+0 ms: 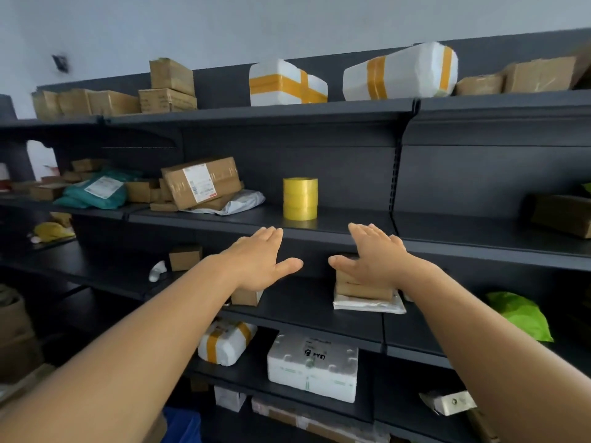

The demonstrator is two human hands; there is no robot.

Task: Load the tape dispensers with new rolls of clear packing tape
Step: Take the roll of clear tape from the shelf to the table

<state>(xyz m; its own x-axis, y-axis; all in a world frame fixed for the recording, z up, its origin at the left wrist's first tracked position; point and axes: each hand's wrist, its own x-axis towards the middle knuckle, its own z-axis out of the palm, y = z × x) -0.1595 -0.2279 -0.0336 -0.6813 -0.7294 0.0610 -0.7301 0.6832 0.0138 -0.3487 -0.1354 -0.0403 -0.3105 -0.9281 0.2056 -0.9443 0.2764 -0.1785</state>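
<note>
though blurred, seemingly stacked yellowish tape rolls

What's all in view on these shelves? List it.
tape rolls: one stack, yellowish, middle shelf, standing
foam boxes: two, white with yellow tape, top shelf
cardboard boxes: many, brown, spread over the shelves
bag: one, teal, middle shelf left
bag: one, green, lower shelf right
foam box: one, white, low shelf
left hand: open, below the tape
right hand: open, below the tape
</note>
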